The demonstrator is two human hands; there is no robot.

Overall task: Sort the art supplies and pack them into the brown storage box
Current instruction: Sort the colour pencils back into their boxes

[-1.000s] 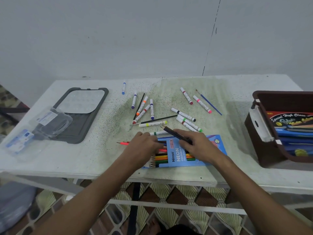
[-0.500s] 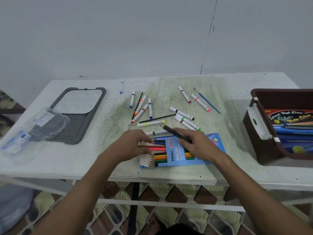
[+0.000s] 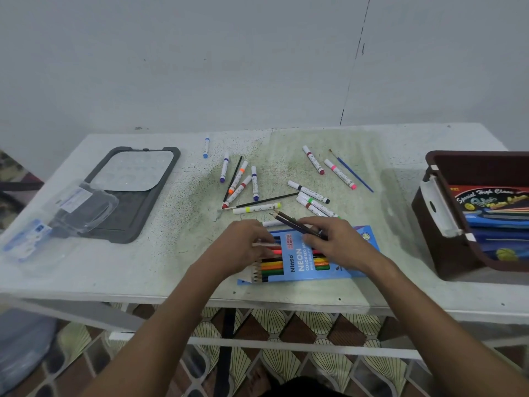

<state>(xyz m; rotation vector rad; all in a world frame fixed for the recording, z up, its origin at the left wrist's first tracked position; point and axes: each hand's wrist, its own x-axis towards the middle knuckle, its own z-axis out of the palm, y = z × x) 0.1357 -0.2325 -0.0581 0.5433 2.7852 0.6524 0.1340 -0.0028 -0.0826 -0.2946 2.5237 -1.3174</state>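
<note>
Right hand [image 3: 339, 243]: fingers curled around two dark pencils [image 3: 294, 224], tips pointing up-left; the hand rests over the blue pencil box [image 3: 303, 260]. Left hand [image 3: 244, 247]: at the open left end of the same box, fingertips pinching a pink pencil [image 3: 273, 245] that lies at the box mouth. How far that pencil sits inside the box cannot be told.

Pencil box: flat on the white table [image 3: 86, 267], near the front edge, window showing orange, yellow, green and dark pencils; tips stick out at the left end.

Behind the hands, loose on the table: white-barrelled markers [image 3: 253, 209] scattered in two groups, coloured caps (purple, orange, red, yellow, green, pink, black). A single blue-capped marker [image 3: 206, 147] lies apart near the back edge. A black thin brush [image 3: 263, 200] lies across the left group; a blue-handled paintbrush [image 3: 355, 174] lies beside the pink-capped marker.

Brown storage box [image 3: 435, 219]: right end of the table, well apart from the hands, white latch on its near wall, already holding colourful flat packs.

Left end of table: grey tray [image 3: 126, 222] with a pale palette on it; a clear plastic case [image 3: 83, 207] overlaps its left edge.
</note>
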